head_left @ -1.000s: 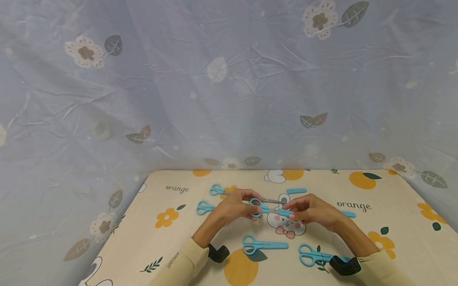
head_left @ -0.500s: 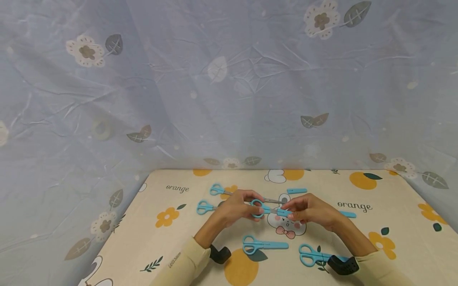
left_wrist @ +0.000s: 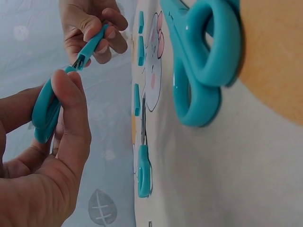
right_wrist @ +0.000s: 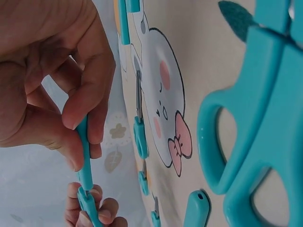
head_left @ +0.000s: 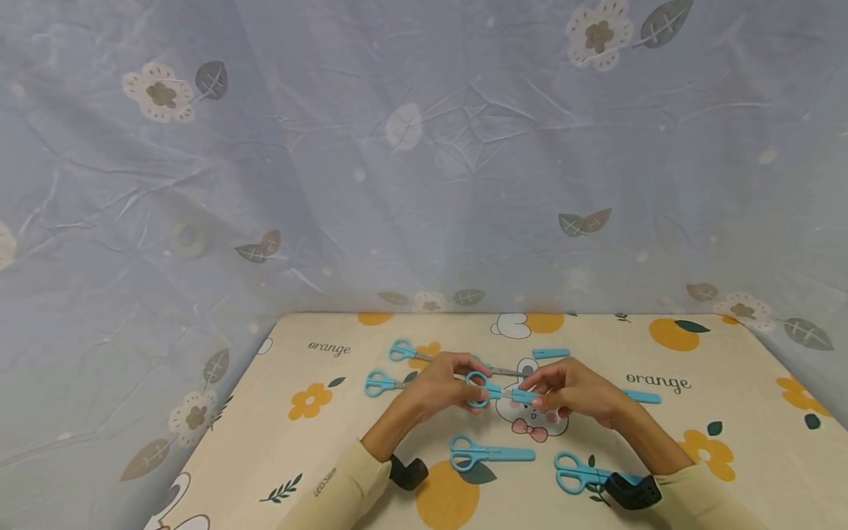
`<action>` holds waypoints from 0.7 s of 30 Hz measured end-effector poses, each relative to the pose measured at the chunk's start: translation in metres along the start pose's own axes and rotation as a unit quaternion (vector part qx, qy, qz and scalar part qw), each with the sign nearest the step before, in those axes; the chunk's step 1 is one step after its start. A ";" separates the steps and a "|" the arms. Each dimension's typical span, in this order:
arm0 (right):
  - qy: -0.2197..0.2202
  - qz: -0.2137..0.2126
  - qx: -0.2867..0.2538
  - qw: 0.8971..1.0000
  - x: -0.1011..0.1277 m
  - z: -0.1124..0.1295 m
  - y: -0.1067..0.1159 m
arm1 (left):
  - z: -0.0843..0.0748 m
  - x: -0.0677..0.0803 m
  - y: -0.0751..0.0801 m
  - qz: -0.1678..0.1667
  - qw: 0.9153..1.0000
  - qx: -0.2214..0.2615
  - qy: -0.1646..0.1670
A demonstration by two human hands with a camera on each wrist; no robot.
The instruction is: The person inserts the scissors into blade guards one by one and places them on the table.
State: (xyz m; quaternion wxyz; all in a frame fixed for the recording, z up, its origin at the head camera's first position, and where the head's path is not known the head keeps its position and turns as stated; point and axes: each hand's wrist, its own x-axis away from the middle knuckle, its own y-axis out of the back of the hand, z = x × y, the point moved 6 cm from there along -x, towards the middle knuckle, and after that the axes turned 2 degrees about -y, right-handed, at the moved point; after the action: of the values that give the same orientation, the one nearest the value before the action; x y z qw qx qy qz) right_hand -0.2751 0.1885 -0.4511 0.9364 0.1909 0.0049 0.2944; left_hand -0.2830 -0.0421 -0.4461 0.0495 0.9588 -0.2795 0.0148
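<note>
Over the middle of the table, my left hand (head_left: 440, 386) grips a pair of scissors (left_wrist: 45, 106) by its light-blue finger loops. My right hand (head_left: 573, 386) pinches a light-blue blade cover (right_wrist: 85, 161) between thumb and fingers. The cover sits over the front of the closed blades, in line with them. Only a short strip of metal shows between the cover and the handles; the blade tips are hidden inside. Both hands are raised above the tablecloth, as the wrist views show.
Nearer the front lie covered scissors (head_left: 493, 453) and another pair (head_left: 576, 475), partly behind the right wrist camera (head_left: 632, 491). Bare-bladed scissors (head_left: 400, 350) lie at the back left, with more (head_left: 380, 383) beside them. Loose covers (head_left: 551, 353) rest behind the hands. A draped sheet (head_left: 424, 184) stands behind the table.
The blade cover has slid further along the blades toward the handles, so less metal shows. The two hands have drawn slightly closer together.
</note>
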 end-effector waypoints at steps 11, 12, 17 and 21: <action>-0.005 -0.017 0.017 1.000 -0.002 0.004 -0.003 | -0.001 -0.001 -0.001 0.000 1.000 -0.018 -0.013; -0.005 -0.019 0.019 1.000 -0.002 0.004 -0.004 | 0.000 -0.001 -0.001 0.000 1.000 -0.012 -0.011; -0.005 -0.020 0.020 1.000 -0.003 0.003 -0.005 | 0.001 -0.001 -0.003 -0.002 1.000 0.011 0.002; -0.003 -0.018 0.022 1.000 -0.003 0.004 -0.005 | -0.001 -0.001 -0.004 -0.001 1.000 -0.010 -0.004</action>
State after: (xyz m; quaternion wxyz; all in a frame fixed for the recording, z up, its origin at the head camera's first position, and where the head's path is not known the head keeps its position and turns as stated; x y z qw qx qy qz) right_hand -0.2743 0.1814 -0.4497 0.9371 0.2117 0.0119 0.2772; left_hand -0.2819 -0.0383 -0.4452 0.0579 0.9586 -0.2786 0.0082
